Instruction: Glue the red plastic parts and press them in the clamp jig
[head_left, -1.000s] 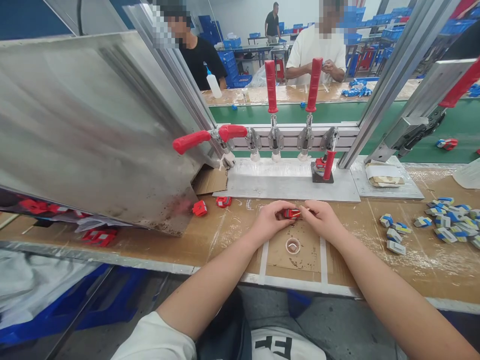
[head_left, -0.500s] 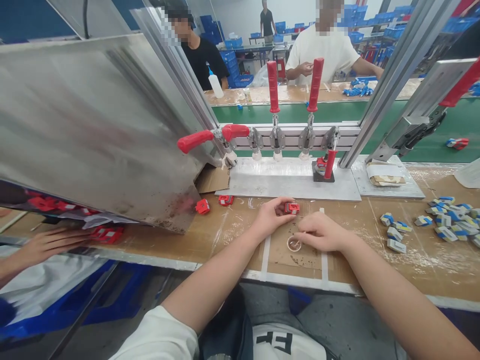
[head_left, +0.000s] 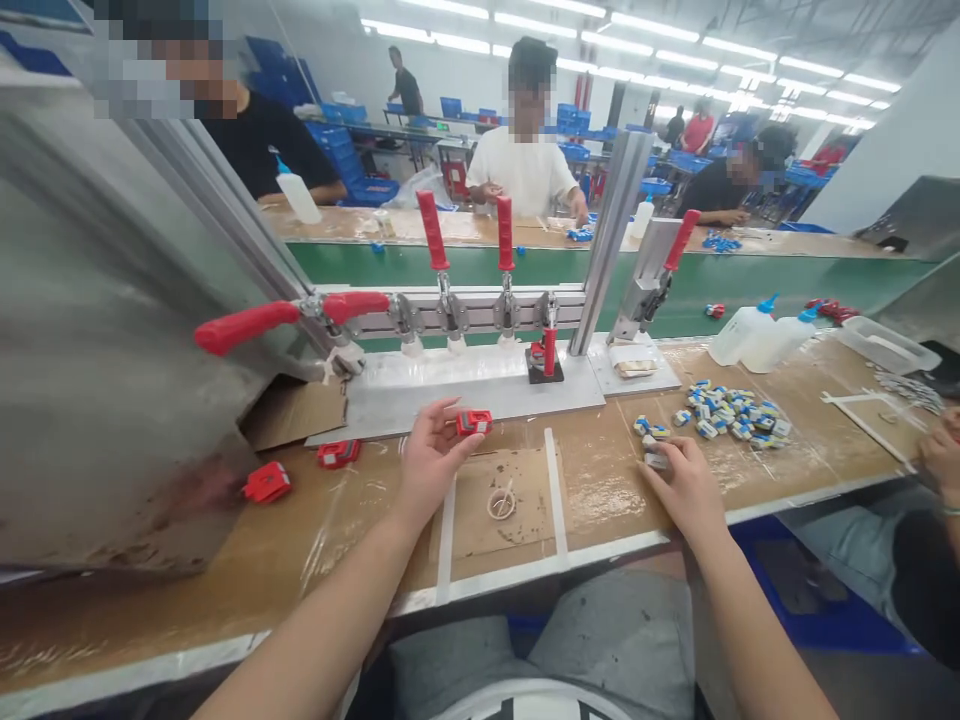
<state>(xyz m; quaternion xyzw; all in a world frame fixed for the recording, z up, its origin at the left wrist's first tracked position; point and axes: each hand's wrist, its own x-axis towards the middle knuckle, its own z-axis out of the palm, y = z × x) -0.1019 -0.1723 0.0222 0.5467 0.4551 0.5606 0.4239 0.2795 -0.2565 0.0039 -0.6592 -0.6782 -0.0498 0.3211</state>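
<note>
My left hand (head_left: 433, 455) is closed on a small red plastic part (head_left: 474, 422) with a grey piece in it, held above the worktable. To the right, my right hand (head_left: 686, 490) has its thumb and fingertips closed around a small whitish-grey block (head_left: 655, 458) at the near edge of a pile of white, blue and yellow blocks (head_left: 724, 408). Between my hands, a small round cup (head_left: 501, 504) with a thin stick in it rests on a stained cardboard patch. Two more red parts, one (head_left: 339, 454) beside the metal base and one (head_left: 267, 482) farther left, lie on the table.
Behind my hands stands a metal fixture with red-handled toggle clamps (head_left: 431, 232) on a metal base plate (head_left: 465, 395). A sheet-metal panel (head_left: 112, 330) blocks the left. White bottles (head_left: 741, 335) and a clear tray (head_left: 889, 345) stand at right. Co-workers sit across the green belt (head_left: 390, 265).
My right hand has left the stick in the cup and moved right to the blocks. My left hand still holds the red part. The view has turned right.
</note>
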